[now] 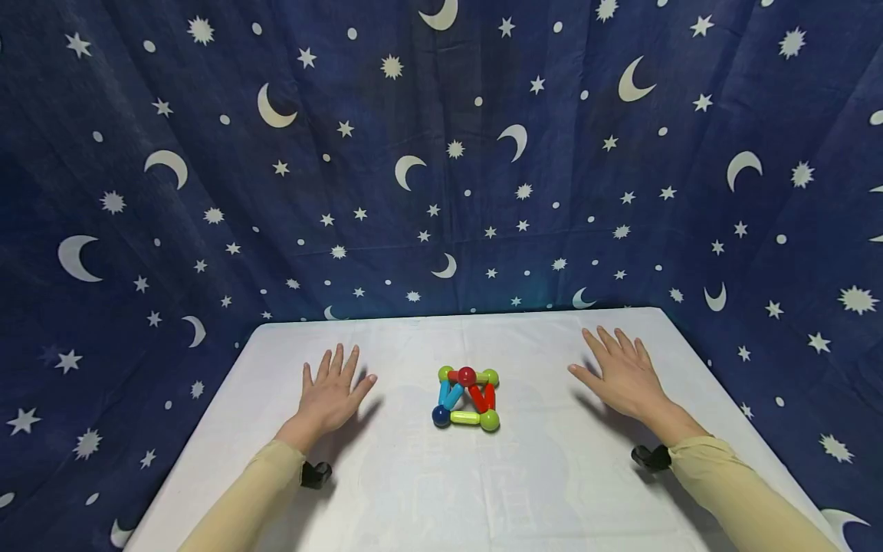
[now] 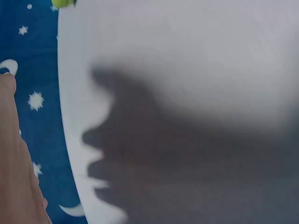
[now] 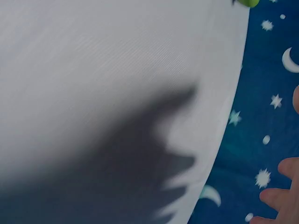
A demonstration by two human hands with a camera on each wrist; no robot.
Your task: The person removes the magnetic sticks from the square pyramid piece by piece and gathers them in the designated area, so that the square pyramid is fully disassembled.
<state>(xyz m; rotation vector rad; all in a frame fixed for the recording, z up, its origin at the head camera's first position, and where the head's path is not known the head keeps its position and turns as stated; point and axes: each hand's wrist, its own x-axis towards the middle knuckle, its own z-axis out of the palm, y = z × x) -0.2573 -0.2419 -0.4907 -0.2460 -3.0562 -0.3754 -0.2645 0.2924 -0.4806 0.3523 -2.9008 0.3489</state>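
Note:
In the head view a small frame of rods and balls, like a magnetic building set, sits mid-table. A red ball [image 1: 467, 376] tops it, above a dark blue ball [image 1: 441, 415] and several green balls [image 1: 490, 420]. Blue rods [image 1: 453, 396], red rods [image 1: 477, 398] and a yellow-green rod [image 1: 465, 418] join them. My left hand [image 1: 329, 399] is held over the table left of the frame, palm down, fingers straight and spread. On the other side my right hand [image 1: 626, 383] is spread the same way. Both hold nothing and are apart from the frame.
A white-covered table [image 1: 524, 491] carries the frame, with shadows of both hands on it. Behind and beside it hangs a dark blue curtain [image 1: 441, 207] with moons and stars. Black straps with small devices [image 1: 316, 474] are at both wrists.

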